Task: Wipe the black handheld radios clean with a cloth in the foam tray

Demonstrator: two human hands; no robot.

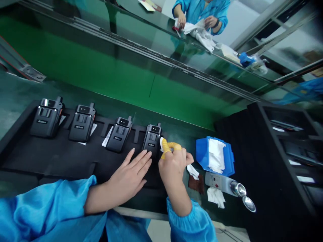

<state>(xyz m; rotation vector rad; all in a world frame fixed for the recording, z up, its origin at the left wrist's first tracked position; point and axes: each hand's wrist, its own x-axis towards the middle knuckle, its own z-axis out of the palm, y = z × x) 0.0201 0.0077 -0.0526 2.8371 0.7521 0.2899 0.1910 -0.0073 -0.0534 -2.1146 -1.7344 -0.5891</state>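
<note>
A black two-way radio (pixel 150 136), back side up with a short antenna stub, lies at the right end of a black foam tray (pixel 73 156). My left hand (pixel 130 176) rests with its fingers stretched out, their tips at the radio's lower end. Yellow finger cots cover fingers of my right hand (pixel 174 164), which is closed on a small white wipe (pixel 161 144) at the radio's right edge. Most of the wipe is hidden by those fingers. Three similar radios lie in a row to the left, the nearest radio (pixel 118 135) beside a white paper strip (pixel 107 136).
Right of my hands are a blue box (pixel 202 153) of white wipes, a metal dispenser bottle (pixel 219 182) with its lid open, a brown cloth (pixel 196 184) and a crumpled wipe (pixel 216 197). A black rack (pixel 254 168) stands farther right. Behind the green panel (pixel 126 80), a co-worker handles white cloth.
</note>
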